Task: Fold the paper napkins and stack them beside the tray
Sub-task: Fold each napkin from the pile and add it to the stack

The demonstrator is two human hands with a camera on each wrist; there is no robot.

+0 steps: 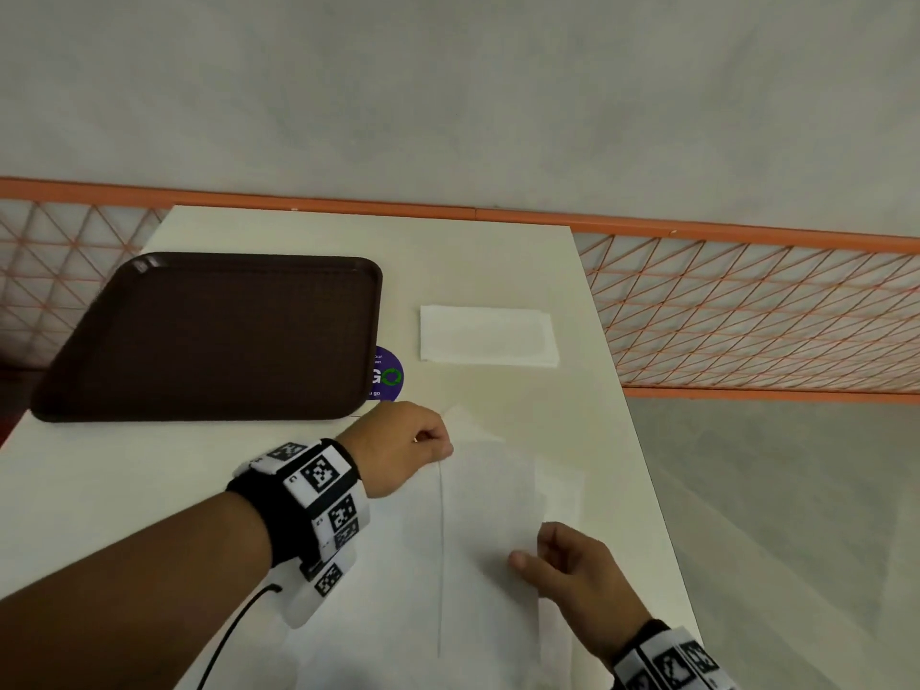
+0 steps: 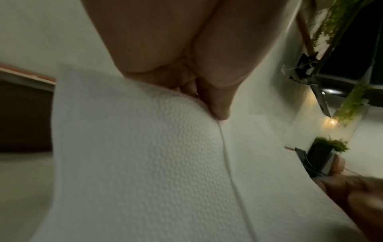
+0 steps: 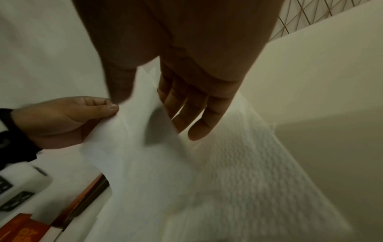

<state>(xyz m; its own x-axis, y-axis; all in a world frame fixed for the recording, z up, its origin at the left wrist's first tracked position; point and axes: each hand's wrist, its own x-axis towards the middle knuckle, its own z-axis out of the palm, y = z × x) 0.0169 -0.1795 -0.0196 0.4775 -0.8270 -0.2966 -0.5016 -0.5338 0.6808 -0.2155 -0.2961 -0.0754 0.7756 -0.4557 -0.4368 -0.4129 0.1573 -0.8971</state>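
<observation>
Left hand and right hand both pinch unfolded napkin; folded stack lies beside tray; folding unfinished.

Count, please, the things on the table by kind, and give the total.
Brown tray: 1
Folded napkin stack right of the tray: 1 (the sheets in it cannot be counted)
Open napkin, pinched by the left hand and the right hand: 1
Purple round sticker: 1
Total: 4
</observation>
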